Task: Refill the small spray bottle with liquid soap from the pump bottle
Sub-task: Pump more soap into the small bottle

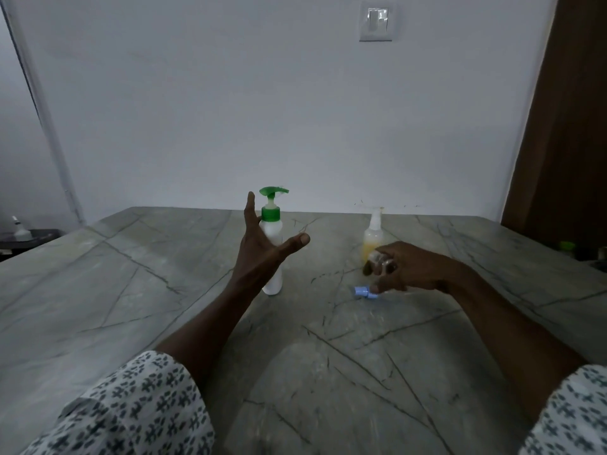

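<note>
A white pump bottle (272, 257) with a green pump head stands upright mid-table. My left hand (262, 247) is open just in front of it, fingers raised on its left and thumb stretched across its right, without closing on it. My right hand (407, 270) hovers low over the table to the right, fingers curled around a small clear bottle (377, 261), which is blurred. A small blue spray cap (364, 292) sits at the table surface under the lower fingers; I cannot tell whether those fingers hold it.
A clear spray bottle with yellow liquid (373, 236) stands behind my right hand. The grey marble table (164, 323) meets a white wall at its far edge. A brown door (565, 126) is at the right, and a dark stand with a bottle (23, 234) is at the far left.
</note>
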Demonstrator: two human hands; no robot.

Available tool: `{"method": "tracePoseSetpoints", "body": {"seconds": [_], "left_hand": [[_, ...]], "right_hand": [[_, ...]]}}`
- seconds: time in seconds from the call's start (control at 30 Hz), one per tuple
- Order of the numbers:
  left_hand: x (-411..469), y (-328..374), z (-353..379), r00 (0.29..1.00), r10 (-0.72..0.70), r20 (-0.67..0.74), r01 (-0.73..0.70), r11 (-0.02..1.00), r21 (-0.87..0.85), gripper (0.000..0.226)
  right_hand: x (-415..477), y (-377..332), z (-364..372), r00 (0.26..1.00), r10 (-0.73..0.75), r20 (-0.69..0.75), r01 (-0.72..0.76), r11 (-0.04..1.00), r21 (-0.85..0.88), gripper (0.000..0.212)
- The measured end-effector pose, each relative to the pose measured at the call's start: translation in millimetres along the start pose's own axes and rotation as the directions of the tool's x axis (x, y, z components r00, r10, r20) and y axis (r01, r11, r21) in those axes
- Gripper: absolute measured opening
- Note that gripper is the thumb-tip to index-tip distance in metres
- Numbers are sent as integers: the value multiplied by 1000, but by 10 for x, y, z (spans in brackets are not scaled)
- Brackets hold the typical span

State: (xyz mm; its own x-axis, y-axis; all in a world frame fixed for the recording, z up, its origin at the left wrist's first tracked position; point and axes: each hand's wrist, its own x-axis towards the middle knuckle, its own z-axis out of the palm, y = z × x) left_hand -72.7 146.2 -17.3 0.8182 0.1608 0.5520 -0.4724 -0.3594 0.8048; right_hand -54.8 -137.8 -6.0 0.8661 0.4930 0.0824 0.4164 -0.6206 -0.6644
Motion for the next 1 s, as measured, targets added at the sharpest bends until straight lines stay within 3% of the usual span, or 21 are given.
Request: {"method": "tracePoseSetpoints", "body": {"seconds": [0.13,0.27,0.33,0.4,0.57,0.7,0.83,0.93,1.0], "left_hand": [[-2,19,11,1000,6,-1,-6,1000,-5,138],[-2,14,4,1000,14,0,-14,1000,-8,139],[13,11,8,1000,24,0,-24,1000,-5,139],[31,2,16,1000,26,-2,-26,1000,-1,138],[37,-43,10,1000,23,-12,-24,999,-21,134],[31,-40,8,1000,11,-12,-12,999,-39,131],[32,-27,0,1000,5,0,-5,999,-45,129],[49,-1,2,1000,8,5,-8,998,-70,123],[57,24,-28,1000,14,10,-13,997,-70,121]], "right_hand": [[52,-41,105,998,-65,-8,63,984,-167,29],[207,-45,126,964,-132,-229,41,931,-364,34],[321,-22,179,928,-164,-335,-5,892,-452,26],[444,44,269,914,-172,-368,-50,851,-522,28],[582,189,365,881,-209,-425,-68,833,-550,28],[558,164,323,892,-146,-429,-32,924,-380,35],[504,117,200,836,-21,-548,-2,999,-41,42],[417,76,144,849,79,-522,53,971,233,23],[325,6,86,855,56,-515,118,947,299,20]]}}
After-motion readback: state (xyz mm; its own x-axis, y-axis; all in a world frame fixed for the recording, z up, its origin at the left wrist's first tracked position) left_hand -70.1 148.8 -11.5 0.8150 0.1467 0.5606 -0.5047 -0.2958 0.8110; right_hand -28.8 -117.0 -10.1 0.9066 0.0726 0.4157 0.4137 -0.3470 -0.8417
